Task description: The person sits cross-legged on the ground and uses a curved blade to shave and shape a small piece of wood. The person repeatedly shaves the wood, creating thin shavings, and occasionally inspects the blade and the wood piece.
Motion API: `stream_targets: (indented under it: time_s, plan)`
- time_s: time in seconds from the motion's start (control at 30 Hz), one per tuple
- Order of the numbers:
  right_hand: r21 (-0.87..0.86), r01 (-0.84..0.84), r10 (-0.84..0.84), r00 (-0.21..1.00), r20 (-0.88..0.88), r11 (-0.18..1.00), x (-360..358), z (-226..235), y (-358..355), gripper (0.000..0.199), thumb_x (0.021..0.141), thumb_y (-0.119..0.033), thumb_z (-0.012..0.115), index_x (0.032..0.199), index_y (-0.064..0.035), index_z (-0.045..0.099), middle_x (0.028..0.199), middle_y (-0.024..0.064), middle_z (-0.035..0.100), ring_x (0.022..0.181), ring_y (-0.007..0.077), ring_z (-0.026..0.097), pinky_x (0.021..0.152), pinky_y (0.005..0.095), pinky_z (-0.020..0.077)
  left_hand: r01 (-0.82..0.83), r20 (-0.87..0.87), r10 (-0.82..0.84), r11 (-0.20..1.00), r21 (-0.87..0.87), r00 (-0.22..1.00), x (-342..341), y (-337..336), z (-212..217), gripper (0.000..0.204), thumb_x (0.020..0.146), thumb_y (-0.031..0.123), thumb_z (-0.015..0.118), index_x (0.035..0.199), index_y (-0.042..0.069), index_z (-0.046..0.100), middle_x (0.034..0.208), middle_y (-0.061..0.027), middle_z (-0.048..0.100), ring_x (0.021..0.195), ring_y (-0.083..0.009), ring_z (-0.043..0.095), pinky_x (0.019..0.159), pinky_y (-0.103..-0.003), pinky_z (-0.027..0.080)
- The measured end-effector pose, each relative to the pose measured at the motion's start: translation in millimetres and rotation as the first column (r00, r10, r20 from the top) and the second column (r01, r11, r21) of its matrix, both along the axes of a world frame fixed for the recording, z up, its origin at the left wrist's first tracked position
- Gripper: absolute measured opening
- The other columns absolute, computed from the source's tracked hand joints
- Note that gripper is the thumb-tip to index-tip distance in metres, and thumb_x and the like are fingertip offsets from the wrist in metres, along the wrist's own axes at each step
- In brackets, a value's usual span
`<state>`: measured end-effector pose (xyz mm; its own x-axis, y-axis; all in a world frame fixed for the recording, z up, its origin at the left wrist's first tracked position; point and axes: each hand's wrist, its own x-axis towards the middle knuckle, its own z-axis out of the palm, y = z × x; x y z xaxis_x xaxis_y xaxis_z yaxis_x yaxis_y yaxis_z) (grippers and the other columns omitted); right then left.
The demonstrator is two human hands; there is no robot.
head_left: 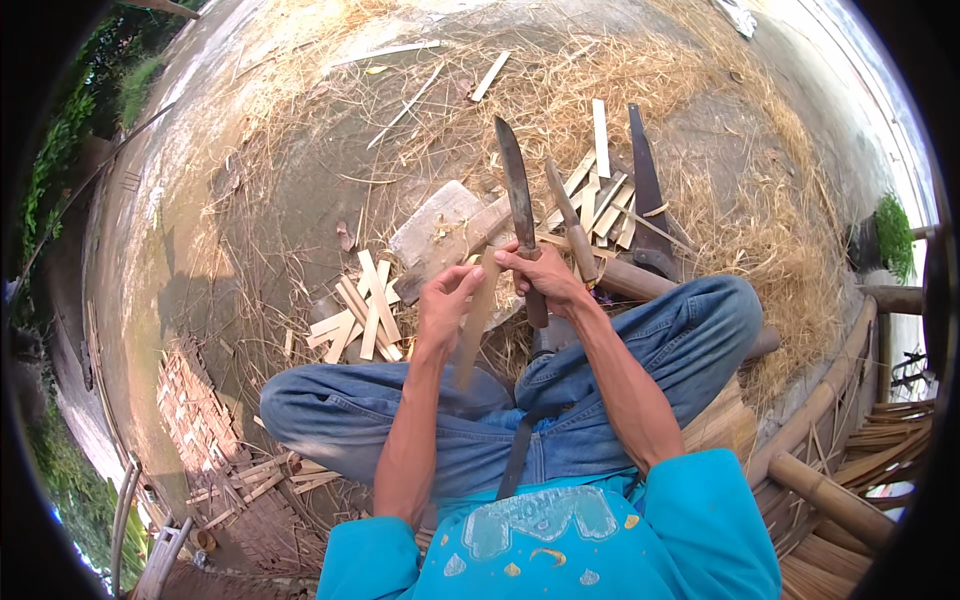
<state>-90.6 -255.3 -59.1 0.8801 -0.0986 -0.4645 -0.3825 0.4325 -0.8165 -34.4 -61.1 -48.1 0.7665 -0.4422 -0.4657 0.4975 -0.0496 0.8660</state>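
Observation:
My left hand (pixel 446 302) pinches a flat bamboo strip (pixel 477 325), which slants down toward my lap and looks blurred at its lower end. The fingertips of my right hand (pixel 546 274) meet the strip's upper end. That same hand grips a large knife (pixel 515 170) by its dark handle, with the long curved blade pointing up and away from me. Just beyond my hands lie a wooden block (pixel 455 250) and a flat stone slab (pixel 437 222). A second knife with a wooden handle (pixel 581 250) rests to the right of the large one.
Cut strips (pixel 372 310) are piled at the left, and more strips (pixel 612 205) lie beyond the knives. A handsaw (pixel 648 190) is at the right, near a bamboo pole (pixel 635 281). Dry straw shavings (pixel 640 75) litter the ground. My crossed legs (pixel 660 330) frame the near side.

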Motion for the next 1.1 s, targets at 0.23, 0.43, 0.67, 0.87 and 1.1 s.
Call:
stream_targets:
  time_s: [0.23, 0.43, 0.67, 0.87, 1.1]
  plan:
    - [-0.027, 0.032, -0.031, 0.999, 0.018, 0.999, 1.0, -4.1, 4.9, 0.034, 0.093, -0.028, 0.081, 0.11, -0.0018, 0.07, 0.076, -0.0012, 0.063, 0.058, 0.0055, 0.051, 0.053, 0.0232, 0.0408, -0.178, -0.154, 0.165, 0.981, -0.078, 0.974, -6.9, -0.4, -20.1, 0.023, 0.096, 0.026, 0.078, 0.111, 0.007, 0.075, 0.096, 0.0021, 0.071, 0.081, -0.0071, 0.06, 0.064, -0.025, 0.049]
    - [-0.014, 0.067, -0.067, 0.998, -0.016, 0.998, 0.9, -7.5, 3.9, 0.029, 0.094, -0.025, 0.081, 0.109, -0.0052, 0.066, 0.077, -0.0031, 0.06, 0.057, 0.0051, 0.051, 0.052, 0.024, 0.0441, -0.226, -0.222, 0.195, 0.966, -0.126, 0.955, -6.4, -0.7, -25.9, 0.02, 0.098, 0.022, 0.075, 0.111, 0.006, 0.074, 0.097, -0.0014, 0.072, 0.085, -0.0106, 0.065, 0.072, -0.029, 0.057]
    - [-0.002, 0.443, -0.443, 0.896, 0.016, 0.896, -1.4, -15.3, -21.4, 0.031, 0.092, -0.024, 0.082, 0.109, -0.0047, 0.065, 0.085, 0.0007, 0.064, 0.056, 0.0056, 0.052, 0.051, 0.0228, 0.0448, -0.476, -0.235, 0.422, 0.837, -0.269, 0.876, 20.5, 25.4, -22.7, 0.015, 0.096, 0.019, 0.077, 0.1, 0.005, 0.073, 0.094, -0.0082, 0.075, 0.078, -0.0134, 0.069, 0.078, -0.03, 0.061]
    - [0.031, 0.594, -0.593, 0.795, 0.131, 0.804, 2.0, -4.7, -15.8, 0.03, 0.092, -0.023, 0.081, 0.108, -0.0037, 0.066, 0.085, 0.002, 0.065, 0.053, 0.0065, 0.052, 0.05, 0.0223, 0.0451, -0.251, 0.721, 0.064, 0.956, 0.155, 0.69, 16.0, 7.5, 17.6, 0.038, 0.095, 0.022, 0.078, 0.128, 0.005, 0.069, 0.104, -0.0104, 0.077, 0.092, -0.0214, 0.073, 0.084, -0.035, 0.059]
    - [-0.252, 0.217, -0.169, 0.966, 0.196, 0.943, 12.0, 59.9, 45.3, 0.035, 0.095, -0.033, 0.078, 0.1, 0.0007, 0.073, 0.066, -0.0021, 0.061, 0.053, 0.0072, 0.053, 0.05, 0.0254, 0.0403, -0.251, 0.646, -0.137, 0.846, 0.471, 0.751, 8.8, -6.5, 35.0, 0.037, 0.105, 0.013, 0.059, 0.14, 0.003, 0.06, 0.126, -0.0185, 0.071, 0.114, -0.0258, 0.07, 0.093, -0.042, 0.055]
